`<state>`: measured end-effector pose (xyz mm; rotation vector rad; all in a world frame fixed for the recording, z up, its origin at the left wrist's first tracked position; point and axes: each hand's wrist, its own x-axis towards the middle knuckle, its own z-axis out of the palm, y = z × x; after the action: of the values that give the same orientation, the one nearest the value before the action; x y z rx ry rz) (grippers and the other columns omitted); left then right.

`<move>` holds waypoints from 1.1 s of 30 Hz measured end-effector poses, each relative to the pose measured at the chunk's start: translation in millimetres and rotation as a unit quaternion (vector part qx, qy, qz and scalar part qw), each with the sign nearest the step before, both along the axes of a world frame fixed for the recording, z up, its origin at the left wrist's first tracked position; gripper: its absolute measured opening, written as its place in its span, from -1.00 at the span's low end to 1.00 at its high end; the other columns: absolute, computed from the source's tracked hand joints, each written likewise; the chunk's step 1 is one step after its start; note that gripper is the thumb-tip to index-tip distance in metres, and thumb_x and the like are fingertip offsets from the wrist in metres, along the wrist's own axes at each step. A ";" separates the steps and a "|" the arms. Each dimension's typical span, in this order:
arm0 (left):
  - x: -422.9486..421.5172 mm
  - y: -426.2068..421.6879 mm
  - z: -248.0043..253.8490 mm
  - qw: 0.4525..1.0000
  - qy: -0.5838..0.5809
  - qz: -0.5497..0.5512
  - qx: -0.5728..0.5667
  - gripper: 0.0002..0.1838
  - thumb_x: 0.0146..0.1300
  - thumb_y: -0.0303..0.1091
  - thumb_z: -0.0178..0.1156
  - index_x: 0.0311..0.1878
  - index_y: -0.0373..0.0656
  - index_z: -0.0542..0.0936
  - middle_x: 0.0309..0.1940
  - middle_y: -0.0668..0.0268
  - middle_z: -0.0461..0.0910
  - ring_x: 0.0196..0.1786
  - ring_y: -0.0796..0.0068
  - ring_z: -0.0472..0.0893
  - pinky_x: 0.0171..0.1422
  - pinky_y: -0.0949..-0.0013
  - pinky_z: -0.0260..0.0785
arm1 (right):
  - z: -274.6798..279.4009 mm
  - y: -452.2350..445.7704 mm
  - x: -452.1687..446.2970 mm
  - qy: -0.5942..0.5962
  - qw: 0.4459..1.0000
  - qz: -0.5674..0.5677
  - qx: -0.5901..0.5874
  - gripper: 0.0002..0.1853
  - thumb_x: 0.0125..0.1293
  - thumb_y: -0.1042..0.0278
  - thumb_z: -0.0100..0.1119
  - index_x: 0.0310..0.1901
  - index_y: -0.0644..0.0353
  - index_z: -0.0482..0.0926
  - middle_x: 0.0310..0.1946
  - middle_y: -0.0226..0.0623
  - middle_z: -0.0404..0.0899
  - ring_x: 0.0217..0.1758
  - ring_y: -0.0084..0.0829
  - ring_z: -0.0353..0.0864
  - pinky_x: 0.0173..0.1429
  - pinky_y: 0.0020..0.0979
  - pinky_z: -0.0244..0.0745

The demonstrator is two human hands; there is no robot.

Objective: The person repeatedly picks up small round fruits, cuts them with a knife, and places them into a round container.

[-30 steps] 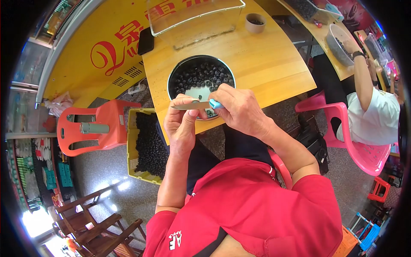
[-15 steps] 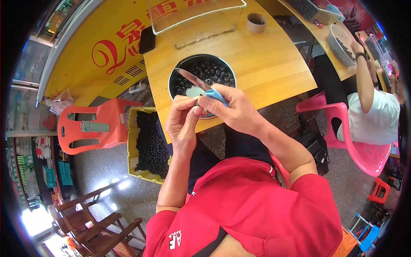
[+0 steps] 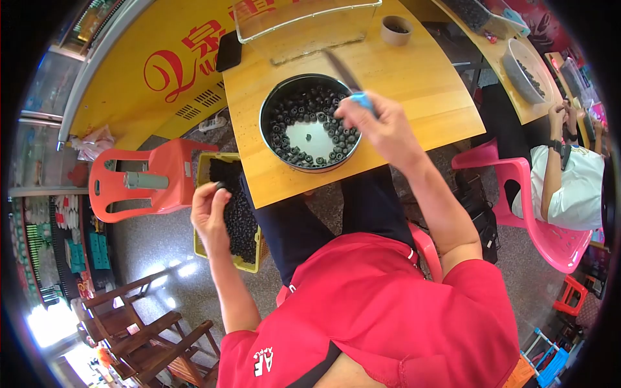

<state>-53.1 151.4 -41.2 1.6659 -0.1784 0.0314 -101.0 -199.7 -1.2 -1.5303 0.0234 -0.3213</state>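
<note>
My right hand (image 3: pixel 387 129) grips a small knife (image 3: pixel 341 69) by its light blue handle, blade pointing up and away over the right rim of the round pot (image 3: pixel 263 132). Small dark round pieces (image 3: pixel 333 132), some with a pale ring or hole on top, lie heaped in the pot around a bare patch of its pale bottom. Out to the left, my left hand (image 3: pixel 210 216) pinches one small dark piece (image 3: pixel 220 185) between thumb and fingertips. Below that hand is a yellow crate (image 3: pixel 254 265) holding a mass of similar dark pieces.
On the wooden table (image 3: pixel 427 97) stand a clear bin (image 3: pixel 310 39), a small cup (image 3: pixel 396 31) and a black phone (image 3: pixel 229 51). An orange chair (image 3: pixel 162 161) with a grey-green cylinder is at left. At right, a person in white (image 3: pixel 563 187) sits near another tub (image 3: pixel 527 71).
My hands have come apart from over the pot. The left moved left and down to the crate with a dark piece; the right moved up and right with the knife.
</note>
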 end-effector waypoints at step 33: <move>49.8 -171.6 35.4 0.927 -0.006 -0.362 0.099 -0.80 0.28 -0.52 0.29 -0.05 -0.27 0.57 -0.22 0.39 0.59 -0.15 0.67 0.58 -0.05 0.56 0.43 | -17.8 -9.4 -24.9 0.060 0.998 -0.013 0.026 -0.72 0.44 0.19 0.18 -0.20 0.28 0.62 -0.42 -0.45 0.59 -0.26 -0.67 0.50 -0.11 -0.56 0.43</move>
<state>-3.4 -20.1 -5.8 1.7081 -0.8187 -0.5516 -125.9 -209.1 -18.9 -1.4964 0.1465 -0.2476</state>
